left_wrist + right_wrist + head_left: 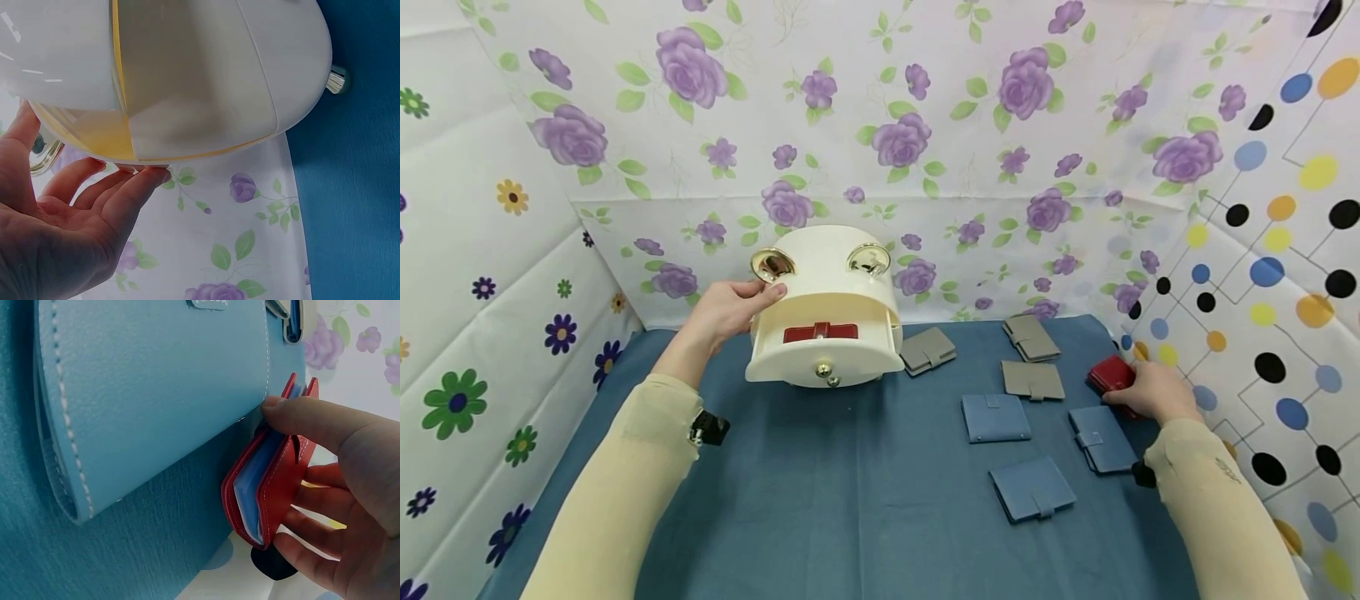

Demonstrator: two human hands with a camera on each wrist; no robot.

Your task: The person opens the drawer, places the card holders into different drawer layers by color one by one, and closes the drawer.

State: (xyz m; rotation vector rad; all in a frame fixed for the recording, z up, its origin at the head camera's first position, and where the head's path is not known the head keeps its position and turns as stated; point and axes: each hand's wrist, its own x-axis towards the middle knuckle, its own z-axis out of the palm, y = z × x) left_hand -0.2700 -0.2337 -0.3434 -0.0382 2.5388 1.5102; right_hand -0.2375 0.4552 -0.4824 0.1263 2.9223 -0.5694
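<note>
In the head view my left hand (730, 310) grips the side of a white drawer box (838, 250) with two gold-rimmed rounds on its upper front. The thumb lies on the front, and the left wrist view shows the other fingers along the side of the box (200, 81). Its drawer (790, 360) is pulled out, and a red card holder (821, 332) shows inside. Far to the right, my right hand (1157, 392) holds another red card holder (1110, 375) on the cloth. In the right wrist view, thumb and fingers are around this card holder (284, 487), with clear sleeves showing at its edge.
Three blue card holders (996, 418) lie on the blue cloth (850, 517), one just in front of my right hand. Three grey card holders (1032, 379) lie further back, one beside the box. Patterned sheets (925, 125) rise behind and at both sides.
</note>
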